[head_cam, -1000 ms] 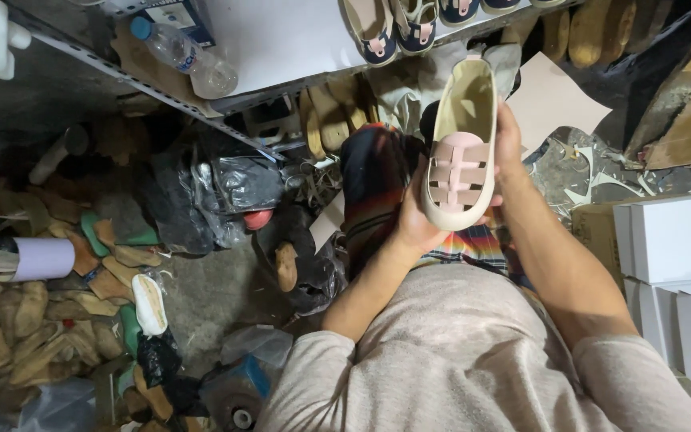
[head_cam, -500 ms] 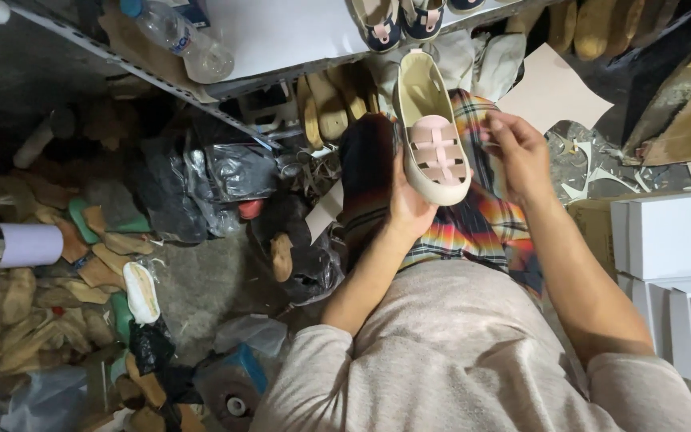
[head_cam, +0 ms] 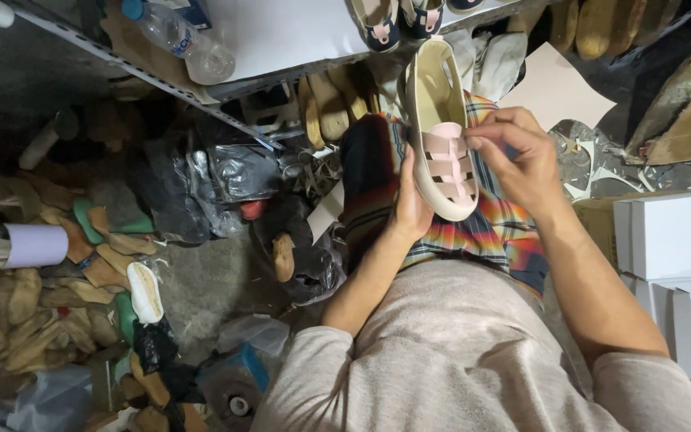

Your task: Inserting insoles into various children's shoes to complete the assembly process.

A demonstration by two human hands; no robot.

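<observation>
1. Here's the shoe [head_cam: 439,132], a small cream sandal with pink woven straps, held up over the person's lap, in front of the plaid trousers [head_cam: 481,228].
2. The left hand [head_cam: 411,210] is cupped around the toe end from below, fingers wrapped behind the sole and closed on it.
3. The right hand [head_cam: 521,156] comes in from the side, thumb and forefinger pinched together on the upper pink strap, other fingers curled loosely.
4. My read: a light thing, the sole fairly stiff, the straps soft and bendy. Best held by the sole and sides, as the left hand has it, leaving the straps free to be worked.
5. Containers now. White boxes [head_cam: 673,240] are stacked on the right, lids on; what's inside I cannot tell.
6. A clear plastic bottle [head_cam: 181,40] lies on the shelf [head_cam: 281,32] at the top; its contents aren't readable.
7. On the floor to the left, black plastic bags [head_cam: 201,180] bulge, contents hidden, beside a loose heap of tan soles [head_cam: 33,308] and a white roll [head_cam: 33,244].
</observation>
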